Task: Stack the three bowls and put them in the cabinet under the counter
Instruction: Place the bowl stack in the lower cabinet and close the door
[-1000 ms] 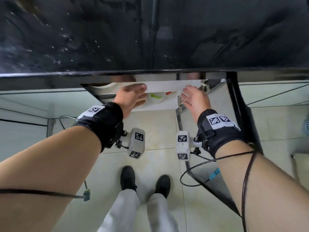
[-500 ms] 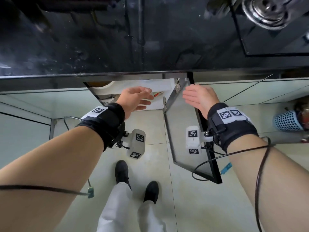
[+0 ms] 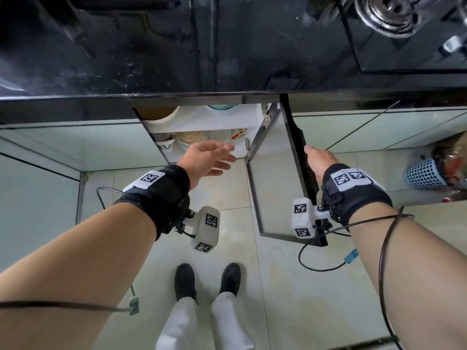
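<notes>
Under the black tabletop (image 3: 151, 59) the cabinet (image 3: 202, 122) stands with its door swung out. On its upper shelf, at the left, sits a white bowl with a brown inside (image 3: 158, 115), and further right the rim of a greenish bowl (image 3: 222, 107) shows, mostly hidden by the tabletop edge; whether these are stacked I cannot tell. The left hand (image 3: 206, 159) hangs in front of the lower shelf, fingers spread and loose, holding nothing. To the right, the right hand (image 3: 319, 160) rests against the dark edge of the cabinet door (image 3: 273, 178), its fingers hidden behind that edge, so their closure cannot be told. A blue mesh basket (image 3: 422, 173) stands far right on the floor.
</notes>
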Action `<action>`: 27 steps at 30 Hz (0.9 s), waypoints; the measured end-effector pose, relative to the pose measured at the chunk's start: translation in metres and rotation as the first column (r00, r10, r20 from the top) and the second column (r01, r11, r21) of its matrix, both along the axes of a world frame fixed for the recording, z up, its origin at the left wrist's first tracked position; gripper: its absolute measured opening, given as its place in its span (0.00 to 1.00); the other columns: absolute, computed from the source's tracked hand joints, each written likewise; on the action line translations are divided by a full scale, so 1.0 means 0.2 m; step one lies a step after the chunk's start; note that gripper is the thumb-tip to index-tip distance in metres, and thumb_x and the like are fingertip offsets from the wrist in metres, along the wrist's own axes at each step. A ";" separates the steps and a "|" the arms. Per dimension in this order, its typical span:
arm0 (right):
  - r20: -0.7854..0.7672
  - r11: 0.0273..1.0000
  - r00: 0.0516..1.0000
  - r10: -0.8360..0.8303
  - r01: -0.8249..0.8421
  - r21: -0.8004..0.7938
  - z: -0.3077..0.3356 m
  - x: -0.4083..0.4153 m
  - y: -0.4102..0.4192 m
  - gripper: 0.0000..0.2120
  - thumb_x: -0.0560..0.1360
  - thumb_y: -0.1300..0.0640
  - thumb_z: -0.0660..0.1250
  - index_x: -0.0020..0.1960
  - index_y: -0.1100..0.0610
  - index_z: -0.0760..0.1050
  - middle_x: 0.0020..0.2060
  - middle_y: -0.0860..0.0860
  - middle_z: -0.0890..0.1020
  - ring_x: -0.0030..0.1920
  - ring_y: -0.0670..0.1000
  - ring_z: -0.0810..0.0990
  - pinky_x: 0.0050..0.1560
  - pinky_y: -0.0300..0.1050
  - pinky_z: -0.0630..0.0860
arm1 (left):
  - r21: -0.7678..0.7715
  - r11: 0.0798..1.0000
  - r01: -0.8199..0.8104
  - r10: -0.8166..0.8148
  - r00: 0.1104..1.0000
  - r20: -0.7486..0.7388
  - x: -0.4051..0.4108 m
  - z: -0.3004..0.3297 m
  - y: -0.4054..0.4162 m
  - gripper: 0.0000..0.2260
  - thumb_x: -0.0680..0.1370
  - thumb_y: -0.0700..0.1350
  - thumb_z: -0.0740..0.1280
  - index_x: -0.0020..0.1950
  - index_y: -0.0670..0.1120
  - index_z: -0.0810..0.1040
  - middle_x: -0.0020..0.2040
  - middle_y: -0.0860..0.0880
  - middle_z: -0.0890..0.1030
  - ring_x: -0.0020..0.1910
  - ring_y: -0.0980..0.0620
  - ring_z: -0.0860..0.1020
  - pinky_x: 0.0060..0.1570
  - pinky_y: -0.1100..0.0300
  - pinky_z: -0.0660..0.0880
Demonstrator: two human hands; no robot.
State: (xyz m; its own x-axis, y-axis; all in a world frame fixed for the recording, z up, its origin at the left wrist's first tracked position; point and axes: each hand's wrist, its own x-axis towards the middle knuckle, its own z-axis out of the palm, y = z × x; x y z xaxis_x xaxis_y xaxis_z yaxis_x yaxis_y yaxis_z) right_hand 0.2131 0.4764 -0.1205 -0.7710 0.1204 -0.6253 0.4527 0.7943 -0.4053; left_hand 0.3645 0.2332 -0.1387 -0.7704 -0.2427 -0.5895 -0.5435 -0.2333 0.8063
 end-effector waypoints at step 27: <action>0.460 0.521 0.877 -0.138 0.459 -0.719 -0.11 0.11 -1.16 0.40 0.81 0.38 0.57 0.81 0.64 0.49 0.77 0.63 0.65 0.68 0.61 0.77 0.69 0.61 0.72 | -0.079 0.920 -0.385 0.391 0.917 0.080 0.25 -0.05 -0.77 0.13 0.85 0.43 0.61 0.67 0.42 0.80 0.63 0.46 0.84 0.62 0.46 0.82 0.58 0.52 0.80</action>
